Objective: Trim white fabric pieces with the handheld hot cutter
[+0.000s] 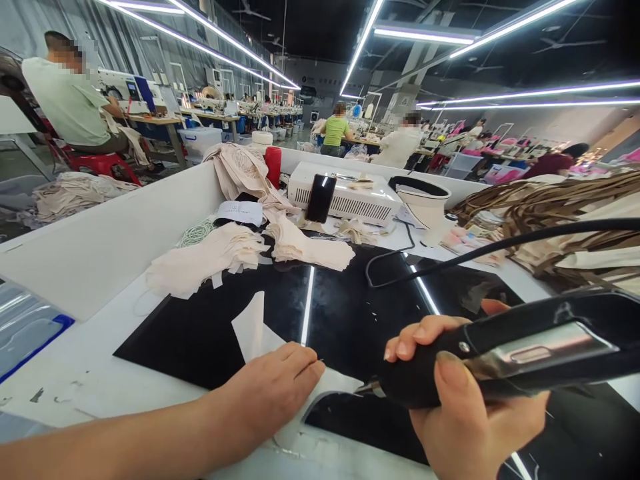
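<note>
My right hand [475, 407] is wrapped around a thick black handheld cutter [500, 353] with a silver plate on its side and a cord. Its thin metal tip points left and meets the edge of a white curved fabric piece [253, 327], which lies on a glossy black board [345, 313]. Lying palm down, my left hand [275, 393] presses on that piece, its fingers flat and close together. Part of the fabric is hidden beneath this hand. Between the fingertips and the cutter's tip a strip of the fabric shows.
Stacks of cream fabric pieces [310, 247] lie behind the board. A phone [321, 198] leans on a white vented box [345, 193]. The black cord [500, 247] arches over the right side. Brown-edged strips [550, 207] pile up at right. Other people sit at sewing machines beyond.
</note>
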{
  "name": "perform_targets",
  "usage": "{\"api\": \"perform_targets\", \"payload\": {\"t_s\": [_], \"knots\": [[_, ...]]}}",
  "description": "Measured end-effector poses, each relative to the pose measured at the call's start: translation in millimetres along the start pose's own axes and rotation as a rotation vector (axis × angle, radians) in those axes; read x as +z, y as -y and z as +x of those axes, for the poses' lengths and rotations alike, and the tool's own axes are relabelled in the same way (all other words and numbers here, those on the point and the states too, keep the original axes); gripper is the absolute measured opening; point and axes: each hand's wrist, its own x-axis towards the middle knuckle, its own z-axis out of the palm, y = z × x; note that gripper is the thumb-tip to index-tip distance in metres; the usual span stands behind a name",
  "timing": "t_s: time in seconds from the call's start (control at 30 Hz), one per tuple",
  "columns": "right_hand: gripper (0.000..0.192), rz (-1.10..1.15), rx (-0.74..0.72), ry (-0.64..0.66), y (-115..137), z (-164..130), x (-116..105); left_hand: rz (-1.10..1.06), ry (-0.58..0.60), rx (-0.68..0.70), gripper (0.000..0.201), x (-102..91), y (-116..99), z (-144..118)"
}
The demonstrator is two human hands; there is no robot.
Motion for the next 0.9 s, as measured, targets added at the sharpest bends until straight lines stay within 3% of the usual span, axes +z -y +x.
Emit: {"api": "perform_targets", "payload": {"t_s": [0.27,0.7,0.87,0.9], "knots": [[0.054,-0.007,-0.018,-0.037,2.2,-10.0,0.4,-0.009,0.042,-0.010,0.031,7.5,1.9,-5.7],[0.053,-0.022,-0.042,-0.046,9.3,-20.0,5.1,0.193,0.036,0.090,0.034,2.2,-5.2,-1.8],[0.052,-0.015,-0.030,-0.046,10.4,-19.4,6.4,0.187,0.062,0.032,0.020,8.1,-16.4,0.2],[0.052,-0.012,-0.026,-0.043,10.7,-19.3,6.6,0.178,0.051,0.015,0.026,8.5,-18.8,0.7]]}}
